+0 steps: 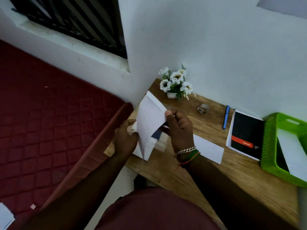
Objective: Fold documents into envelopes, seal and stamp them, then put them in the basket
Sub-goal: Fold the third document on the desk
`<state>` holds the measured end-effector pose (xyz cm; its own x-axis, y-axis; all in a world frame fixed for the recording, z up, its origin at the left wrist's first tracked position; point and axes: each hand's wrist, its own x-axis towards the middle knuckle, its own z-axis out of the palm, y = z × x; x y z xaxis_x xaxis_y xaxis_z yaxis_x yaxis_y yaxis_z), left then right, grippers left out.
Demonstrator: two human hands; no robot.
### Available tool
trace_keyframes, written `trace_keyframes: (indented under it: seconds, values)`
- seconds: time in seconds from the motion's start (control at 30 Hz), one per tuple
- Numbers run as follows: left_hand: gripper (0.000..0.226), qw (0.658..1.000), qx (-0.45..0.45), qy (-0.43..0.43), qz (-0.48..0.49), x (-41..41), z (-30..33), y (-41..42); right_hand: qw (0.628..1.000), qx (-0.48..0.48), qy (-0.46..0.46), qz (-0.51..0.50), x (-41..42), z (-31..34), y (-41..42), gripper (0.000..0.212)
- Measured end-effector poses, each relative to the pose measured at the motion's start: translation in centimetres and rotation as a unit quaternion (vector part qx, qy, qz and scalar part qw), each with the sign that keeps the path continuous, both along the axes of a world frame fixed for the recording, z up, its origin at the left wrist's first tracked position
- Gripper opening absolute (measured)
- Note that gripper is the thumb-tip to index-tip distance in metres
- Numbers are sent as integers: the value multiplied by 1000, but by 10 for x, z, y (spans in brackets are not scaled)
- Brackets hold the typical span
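Both hands are up over the left end of the wooden bench, working one white envelope btwn them. The envelope stands tilted, long axis running from abt 12 o'clock down to 6, its top edge near the wall corner. Right hand sits at the envelope's 3 o'clock side, thumb pressed flat on the front face & fingers curled behind, so it's clamped on the paper. Left hand is at 8 o'clock of the envelope, fingers closed on its lower left edge; some crumpled white paper shows there by the fingertips. A dark blue patch peeks out at the envelope's lower right, can't tell what it is.

A 2nd white envelope lies flat on the bench at 4 o'clock of the right hand, partly under the wrist w/ its chain bracelet.

Farther right: blue pen, then a black notebook w/ red band, then the green basket at the bench's 3 o'clock end, touching the notebook, white paper already inside. Small clear tape dispenser at 1 o'clock of the right hand; white flower pot in the back corner. Dark red mattress to the left.
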<state>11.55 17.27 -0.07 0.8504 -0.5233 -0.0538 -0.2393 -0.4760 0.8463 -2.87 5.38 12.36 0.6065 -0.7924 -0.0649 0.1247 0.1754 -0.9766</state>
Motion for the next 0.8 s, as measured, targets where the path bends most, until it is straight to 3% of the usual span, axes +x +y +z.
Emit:
trace_keyframes:
  seconds: [0.07, 0.13, 0.17, 0.27, 0.33, 0.47, 0.57, 0.63, 0.8]
  values:
    - [42, 991, -121, 49, -12, -6, 31, -24, 998, 41, 2, -47, -8, 1, -16, 18]
    - [37, 978, -181, 67, -80, -13, 59, -44, 992, 83, 9, -92, -19, -5, -32, 17]
    - [50, 971, -186, 71, -133, -17, 68, -53, 988, 106, 12, -112, -24, -9, -37, 16]
    - [101, 960, -76, -54, -265, -35, 83, -80, 973, 160, 14, -166, -40, -19, -49, 15]
    - [115, 943, -1, -155, -293, -49, 80, -101, 964, 175, 19, -198, -54, -25, -57, 15]
    - [114, 918, 67, -213, -329, -71, 66, -135, 955, 173, 64, -230, -82, -39, -69, 9]
    - [120, 866, 134, -269, -399, -81, 58, -152, 951, 105, 139, -255, -105, -55, -76, 34]
    - [122, 836, 147, -289, -443, -90, 54, -159, 939, 44, 207, -273, -118, -65, -80, 39]
    - [123, 799, 164, -301, -494, -102, 48, -168, 910, 35, 241, -337, -134, -79, -87, 15]
